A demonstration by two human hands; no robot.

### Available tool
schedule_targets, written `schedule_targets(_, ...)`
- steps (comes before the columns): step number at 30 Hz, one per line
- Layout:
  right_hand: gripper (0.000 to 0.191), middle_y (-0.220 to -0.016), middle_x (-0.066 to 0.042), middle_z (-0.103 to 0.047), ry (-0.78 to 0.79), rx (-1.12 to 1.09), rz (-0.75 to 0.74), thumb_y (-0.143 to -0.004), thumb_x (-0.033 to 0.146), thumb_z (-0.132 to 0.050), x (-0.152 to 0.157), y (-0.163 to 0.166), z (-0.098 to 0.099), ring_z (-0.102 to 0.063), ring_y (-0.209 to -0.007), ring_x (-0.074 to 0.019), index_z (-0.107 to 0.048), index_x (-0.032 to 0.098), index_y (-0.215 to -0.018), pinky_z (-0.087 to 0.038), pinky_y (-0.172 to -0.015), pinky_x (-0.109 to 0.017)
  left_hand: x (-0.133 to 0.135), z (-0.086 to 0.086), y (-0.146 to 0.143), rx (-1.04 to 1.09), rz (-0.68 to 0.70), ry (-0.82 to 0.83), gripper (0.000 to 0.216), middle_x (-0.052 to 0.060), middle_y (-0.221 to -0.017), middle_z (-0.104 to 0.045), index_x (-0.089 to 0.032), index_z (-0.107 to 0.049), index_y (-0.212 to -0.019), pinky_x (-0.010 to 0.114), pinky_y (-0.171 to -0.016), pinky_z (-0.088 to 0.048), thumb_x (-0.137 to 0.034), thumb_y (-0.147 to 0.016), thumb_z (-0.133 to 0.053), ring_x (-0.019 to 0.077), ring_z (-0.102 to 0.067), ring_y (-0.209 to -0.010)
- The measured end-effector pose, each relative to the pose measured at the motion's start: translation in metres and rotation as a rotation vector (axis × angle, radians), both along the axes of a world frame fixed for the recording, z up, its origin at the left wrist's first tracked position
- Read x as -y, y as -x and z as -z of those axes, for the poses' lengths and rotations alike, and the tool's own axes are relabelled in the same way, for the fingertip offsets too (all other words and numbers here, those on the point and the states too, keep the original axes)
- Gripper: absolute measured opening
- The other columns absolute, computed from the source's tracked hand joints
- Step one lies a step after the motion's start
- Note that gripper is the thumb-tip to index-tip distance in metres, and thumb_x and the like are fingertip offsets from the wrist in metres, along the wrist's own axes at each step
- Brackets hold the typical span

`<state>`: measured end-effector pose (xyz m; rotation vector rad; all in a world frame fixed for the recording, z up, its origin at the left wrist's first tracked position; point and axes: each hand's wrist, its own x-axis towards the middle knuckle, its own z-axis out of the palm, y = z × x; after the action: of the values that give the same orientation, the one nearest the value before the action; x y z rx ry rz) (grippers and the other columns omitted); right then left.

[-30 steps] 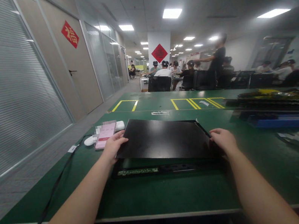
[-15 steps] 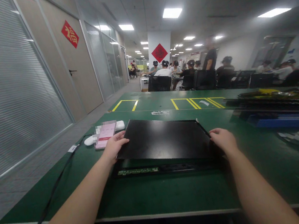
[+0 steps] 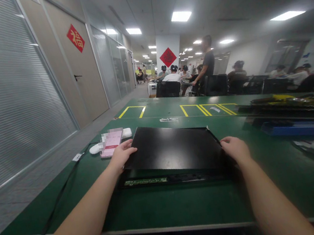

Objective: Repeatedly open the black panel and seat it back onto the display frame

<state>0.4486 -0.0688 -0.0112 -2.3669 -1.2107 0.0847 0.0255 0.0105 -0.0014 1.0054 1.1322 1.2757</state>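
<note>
A flat, glossy black display panel (image 3: 173,144) lies at a slight tilt between my hands over the green table (image 3: 172,207). My left hand (image 3: 122,155) is closed on its left edge, thumb over the top face. At the opposite edge, my right hand (image 3: 236,149) grips the panel with fingers curled around its side. Along the near side of the panel runs a dark strip with a green circuit board (image 3: 145,181). Whether that strip is joined to the panel cannot be made out.
Left of the panel lie a phone (image 3: 112,141), a white mouse-like object (image 3: 94,149) and a black cable (image 3: 63,189). A blue tray (image 3: 300,127) and a pile of dark panels (image 3: 290,105) sit at right. Yellow tape (image 3: 197,104) marks the far table. People sit beyond.
The panel and both hands stay almost where they were. In the background, a standing person has moved left and leans toward a chair.
</note>
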Motion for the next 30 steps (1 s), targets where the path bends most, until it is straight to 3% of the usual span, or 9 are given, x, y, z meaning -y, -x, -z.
schedule_targets(8, 0.030, -0.083, -0.010, -0.073, -0.021, 0.010, -0.026, -0.076, 0.037, -0.054, -0.001, 0.000, 0.003, -0.067, -0.083, -0.0280, -0.077, 0.027, -0.092, -0.046, -0.068, -0.034, -0.003, 0.001, 0.003, 0.074, -0.005, 0.049, 0.045, 0.010, -0.097, -0.077, -0.016, -0.071, -0.097, 0.032, -0.071, -0.059, 0.000, -0.055, -0.078, 0.0249, -0.074, -0.082)
schedule_targets(17, 0.034, -0.087, -0.008, -0.074, 0.013, -0.046, -0.026, -0.079, 0.036, -0.048, -0.006, -0.008, 0.010, -0.068, -0.087, -0.0257, -0.076, 0.025, -0.095, -0.045, -0.068, -0.031, -0.004, 0.001, 0.001, 0.135, -0.034, 0.109, 0.051, 0.012, -0.104, -0.076, -0.011, -0.067, -0.110, 0.027, -0.067, -0.059, 0.007, -0.062, -0.072, 0.0187, -0.074, -0.073)
schedule_targets(30, 0.034, -0.090, -0.006, -0.075, 0.005, -0.064, -0.018, -0.079, 0.037, -0.049, -0.006, -0.010, 0.011, -0.067, -0.085, -0.0231, -0.076, 0.025, -0.097, -0.044, -0.066, -0.029, -0.001, -0.005, 0.001, 0.166, 0.012, 0.136, 0.035, 0.009, -0.081, -0.077, -0.009, -0.069, -0.098, 0.025, -0.058, -0.058, 0.008, -0.069, -0.063, 0.0172, -0.071, -0.062)
